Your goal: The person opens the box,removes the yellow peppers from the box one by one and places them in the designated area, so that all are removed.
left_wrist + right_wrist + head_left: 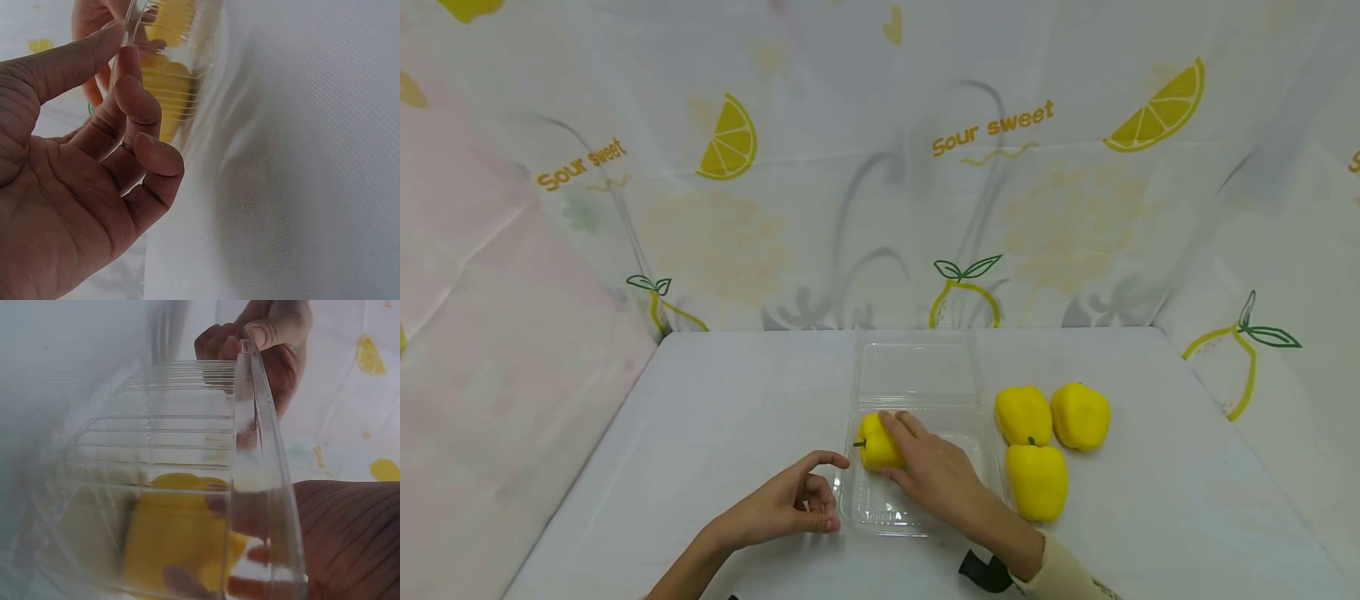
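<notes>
A yellow bell pepper (876,446) lies on its side in the clear plastic container (891,518), its green stem toward the left wall. My right hand (936,475) grips this pepper from above, with the thumb on its near side and the fingers over its far side. At the container's left rim, my left hand (797,504) holds the edge near the front corner with thumb and forefinger; its other fingers are curled below. Through the clear wall in the right wrist view, the yellow bell pepper (178,540) appears beside my right fingertips.
The hinged clear lid (917,371) lies folded back behind the container. To the right stand three more yellow bell peppers, one at the back left (1022,414), one at the back right (1081,417) and one in front (1037,483). A lemon-printed cloth (820,208) hangs behind the white table (722,417).
</notes>
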The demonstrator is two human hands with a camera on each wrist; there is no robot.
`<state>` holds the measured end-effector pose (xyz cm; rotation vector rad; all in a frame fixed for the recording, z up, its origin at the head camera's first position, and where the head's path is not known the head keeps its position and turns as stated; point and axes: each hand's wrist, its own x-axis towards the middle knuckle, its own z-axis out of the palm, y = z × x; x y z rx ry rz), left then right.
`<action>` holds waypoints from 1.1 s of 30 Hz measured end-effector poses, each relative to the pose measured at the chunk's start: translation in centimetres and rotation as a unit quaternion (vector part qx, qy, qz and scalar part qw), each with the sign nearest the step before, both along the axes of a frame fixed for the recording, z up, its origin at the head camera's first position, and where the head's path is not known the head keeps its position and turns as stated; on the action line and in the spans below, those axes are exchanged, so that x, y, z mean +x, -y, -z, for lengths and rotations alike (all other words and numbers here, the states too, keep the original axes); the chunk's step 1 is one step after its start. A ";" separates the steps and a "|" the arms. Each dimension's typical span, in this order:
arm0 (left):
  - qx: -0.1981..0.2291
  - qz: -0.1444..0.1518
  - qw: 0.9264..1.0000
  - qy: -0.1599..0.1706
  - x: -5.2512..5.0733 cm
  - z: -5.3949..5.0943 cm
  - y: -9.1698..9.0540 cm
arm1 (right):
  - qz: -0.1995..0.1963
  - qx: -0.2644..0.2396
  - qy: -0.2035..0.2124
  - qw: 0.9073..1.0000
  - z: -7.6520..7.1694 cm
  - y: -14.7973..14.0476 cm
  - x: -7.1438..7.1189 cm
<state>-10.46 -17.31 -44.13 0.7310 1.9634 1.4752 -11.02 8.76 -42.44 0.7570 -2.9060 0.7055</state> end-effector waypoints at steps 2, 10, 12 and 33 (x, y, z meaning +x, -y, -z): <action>0.001 0.001 1.000 -0.001 0.0 0.0 0.0 | -0.002 -0.002 -0.012 1.000 0.1 0.0 -0.1; -0.002 0.001 1.000 -0.008 -0.1 0.0 0.0 | 0.005 0.004 -0.022 1.000 0.3 0.1 -0.3; -0.003 0.000 1.000 -0.009 -0.1 0.0 0.0 | 0.008 0.005 -0.017 1.000 0.2 0.1 -0.3; -0.011 -0.004 1.000 -0.005 0.0 0.0 0.1 | -0.002 -0.003 -0.018 1.000 0.0 -0.8 -0.4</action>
